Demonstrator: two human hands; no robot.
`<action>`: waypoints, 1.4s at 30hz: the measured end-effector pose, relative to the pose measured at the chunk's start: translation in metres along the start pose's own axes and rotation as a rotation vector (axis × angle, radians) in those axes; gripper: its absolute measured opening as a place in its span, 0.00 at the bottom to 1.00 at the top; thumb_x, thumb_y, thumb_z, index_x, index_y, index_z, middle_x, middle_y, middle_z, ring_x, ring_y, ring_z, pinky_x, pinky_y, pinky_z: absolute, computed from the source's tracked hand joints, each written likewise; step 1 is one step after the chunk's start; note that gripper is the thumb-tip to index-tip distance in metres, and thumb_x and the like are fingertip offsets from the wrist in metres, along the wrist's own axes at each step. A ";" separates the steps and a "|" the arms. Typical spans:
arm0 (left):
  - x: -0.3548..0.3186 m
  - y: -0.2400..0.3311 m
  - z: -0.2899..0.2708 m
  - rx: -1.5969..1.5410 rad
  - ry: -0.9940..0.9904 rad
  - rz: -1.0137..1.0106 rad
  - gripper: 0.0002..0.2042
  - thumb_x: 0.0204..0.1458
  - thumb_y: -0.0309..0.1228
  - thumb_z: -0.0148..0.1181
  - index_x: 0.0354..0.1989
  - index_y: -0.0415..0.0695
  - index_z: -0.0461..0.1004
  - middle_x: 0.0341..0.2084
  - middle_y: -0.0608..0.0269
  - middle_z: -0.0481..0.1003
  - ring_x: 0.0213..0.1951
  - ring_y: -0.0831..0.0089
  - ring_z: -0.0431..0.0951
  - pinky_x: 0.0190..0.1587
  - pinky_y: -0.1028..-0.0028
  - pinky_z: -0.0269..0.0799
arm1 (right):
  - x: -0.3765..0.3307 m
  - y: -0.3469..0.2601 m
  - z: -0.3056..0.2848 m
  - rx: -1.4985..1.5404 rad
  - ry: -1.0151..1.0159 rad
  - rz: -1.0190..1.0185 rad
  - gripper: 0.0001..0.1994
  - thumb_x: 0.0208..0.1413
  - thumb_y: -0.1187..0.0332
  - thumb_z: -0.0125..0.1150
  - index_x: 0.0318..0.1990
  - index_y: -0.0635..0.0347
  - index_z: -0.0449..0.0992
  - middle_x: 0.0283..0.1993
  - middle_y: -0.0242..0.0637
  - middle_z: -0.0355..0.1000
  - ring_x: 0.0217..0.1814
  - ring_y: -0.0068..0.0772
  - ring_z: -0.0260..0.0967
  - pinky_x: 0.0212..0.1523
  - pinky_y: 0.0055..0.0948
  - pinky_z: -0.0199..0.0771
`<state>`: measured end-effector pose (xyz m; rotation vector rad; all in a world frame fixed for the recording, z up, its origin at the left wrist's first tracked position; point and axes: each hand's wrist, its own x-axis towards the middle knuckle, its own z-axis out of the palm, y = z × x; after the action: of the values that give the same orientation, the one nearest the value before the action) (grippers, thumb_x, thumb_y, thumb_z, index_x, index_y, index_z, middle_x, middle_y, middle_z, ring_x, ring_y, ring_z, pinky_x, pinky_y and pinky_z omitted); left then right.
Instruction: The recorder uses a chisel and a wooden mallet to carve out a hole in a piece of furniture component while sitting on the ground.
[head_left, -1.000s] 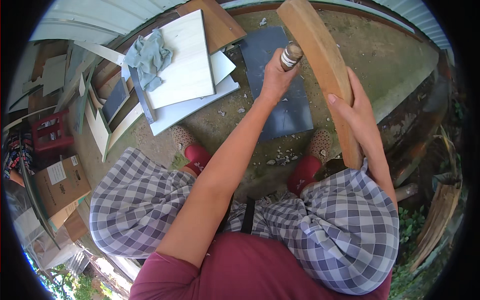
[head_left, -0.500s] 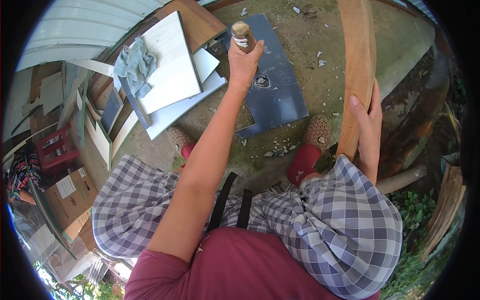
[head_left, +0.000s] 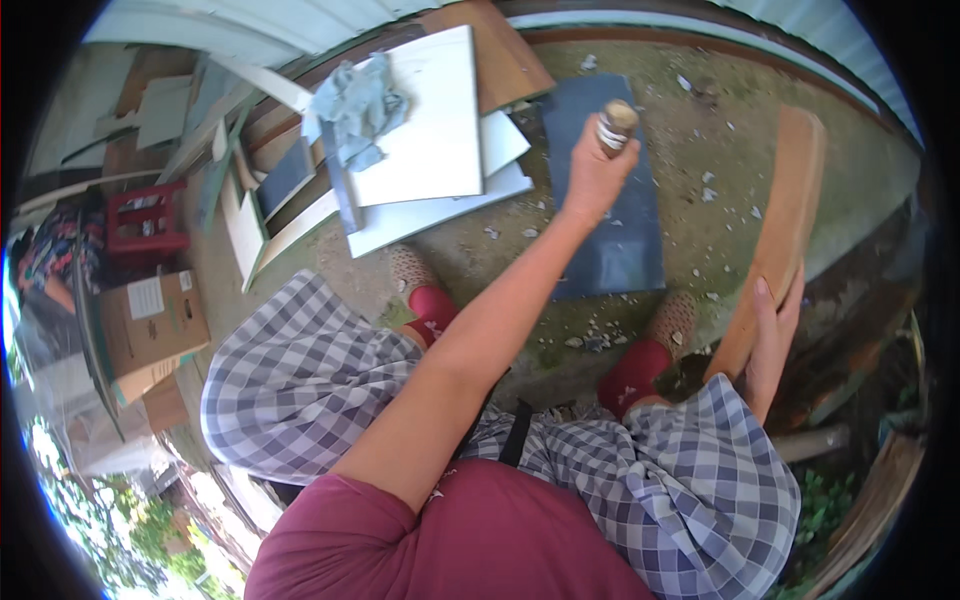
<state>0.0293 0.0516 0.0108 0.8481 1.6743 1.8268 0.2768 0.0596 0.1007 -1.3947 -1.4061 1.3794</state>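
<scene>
My left hand (head_left: 592, 182) is closed around the upright wooden handle (head_left: 618, 118) of a tool, with white wrapping near its top. The tool's lower end is hidden by the hand. Beneath lies a dark grey board (head_left: 612, 262) on the ground between my feet. On the right, my right hand (head_left: 776, 325) grips a long wooden plank (head_left: 788, 205) near its lower end, thumb on the near face. The plank's bottom reaches my right knee in checked trousers, and its top end points away from me.
Stacked white panels (head_left: 420, 130) lie left of the dark board, a blue-grey rag (head_left: 362, 112) on top. Beyond are wood offcuts (head_left: 248, 235), a red plastic stool (head_left: 147, 218) and a cardboard box (head_left: 155, 318). Pale chips (head_left: 595, 338) litter the ground. Another person's patterned sleeve (head_left: 55, 250) shows far left.
The view has shifted, moving most things rightward. The plank has tipped away, so its far end now shows. The rough broken spot on the dark board is now hidden behind my left hand and arm.
</scene>
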 end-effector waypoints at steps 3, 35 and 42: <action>-0.010 -0.014 0.016 -0.056 -0.041 -0.045 0.13 0.42 0.20 0.59 0.37 0.40 0.65 0.27 0.59 0.67 0.32 0.76 0.65 0.38 0.75 0.66 | 0.005 0.011 -0.012 -0.160 0.003 -0.081 0.34 0.53 0.69 0.57 0.66 0.67 0.51 0.64 0.46 0.56 0.65 0.37 0.55 0.64 0.31 0.51; -0.020 -0.014 0.021 0.085 -0.039 0.041 0.14 0.40 0.17 0.60 0.36 0.41 0.65 0.30 0.56 0.68 0.33 0.65 0.69 0.39 0.74 0.66 | 0.015 -0.042 0.045 -0.623 -0.394 -0.099 0.37 0.51 0.66 0.59 0.67 0.64 0.48 0.64 0.51 0.56 0.66 0.44 0.54 0.64 0.35 0.51; 0.008 -0.004 -0.017 -0.003 0.080 -0.088 0.11 0.49 0.25 0.60 0.39 0.41 0.66 0.28 0.67 0.71 0.31 0.79 0.69 0.37 0.75 0.68 | 0.000 -0.088 0.028 -0.181 -0.047 -0.136 0.38 0.48 0.64 0.60 0.66 0.67 0.51 0.60 0.47 0.60 0.62 0.38 0.58 0.61 0.32 0.55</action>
<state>0.0111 0.0470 0.0067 0.6968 1.7299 1.8239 0.2316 0.0674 0.1806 -1.3591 -1.6599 1.2305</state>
